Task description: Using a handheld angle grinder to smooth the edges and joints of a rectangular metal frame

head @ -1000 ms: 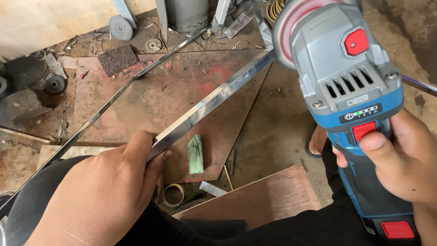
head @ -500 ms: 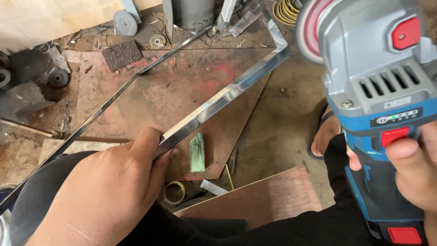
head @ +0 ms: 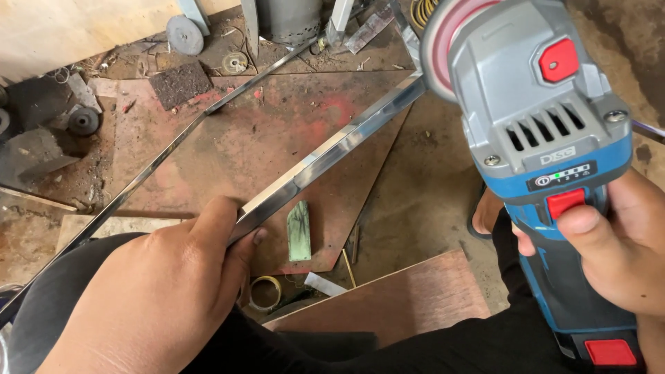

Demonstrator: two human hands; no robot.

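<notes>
Left hand, lower left, fingers clamped on the near end of a polished steel bar. Right hand, fingers wrapped round a blue-grey angle grinder; disc at the bar's far end, contact unclear.

- The scene is seen from one camera worn on the head, aimed steeply down and forward.
- The left hand and the grinder are seen close, the rusty floor plate farther.
</notes>
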